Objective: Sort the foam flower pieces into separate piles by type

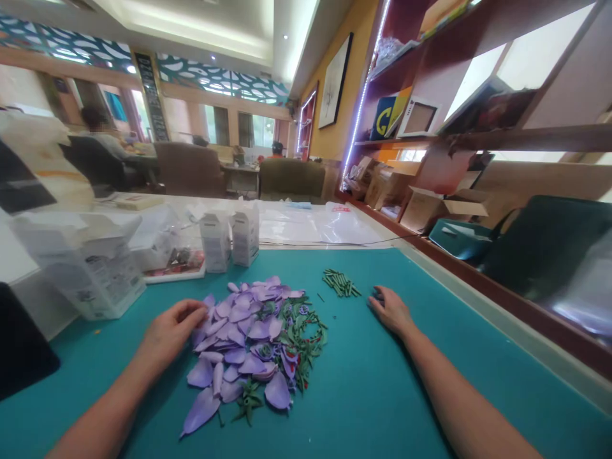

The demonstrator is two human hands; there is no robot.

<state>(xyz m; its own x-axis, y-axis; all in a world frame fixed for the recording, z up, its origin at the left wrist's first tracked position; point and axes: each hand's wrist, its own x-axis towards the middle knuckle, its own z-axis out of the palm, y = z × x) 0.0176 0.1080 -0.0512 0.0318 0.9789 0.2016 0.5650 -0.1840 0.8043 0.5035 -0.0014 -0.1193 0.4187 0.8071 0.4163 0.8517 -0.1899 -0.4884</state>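
Note:
A loose heap of lavender foam petals (239, 344) lies in the middle of the teal mat (344, 395), mixed on its right side with small green leaves and red bits (303, 341). My left hand (178, 326) rests at the heap's left edge with its fingers curled, and whatever lies under them is hidden. My right hand (391, 310) lies palm down on the mat, holding nothing. A small bundle of green stem pieces (341, 282) is the closest thing to it, up and to the left.
Beyond the mat stand white cartons (229, 239) and a torn package (81, 264), with plastic sheeting behind them. A wooden ledge (488, 284) and shelves of boxes run along the right. Seated people (98, 143) are farther back at the left.

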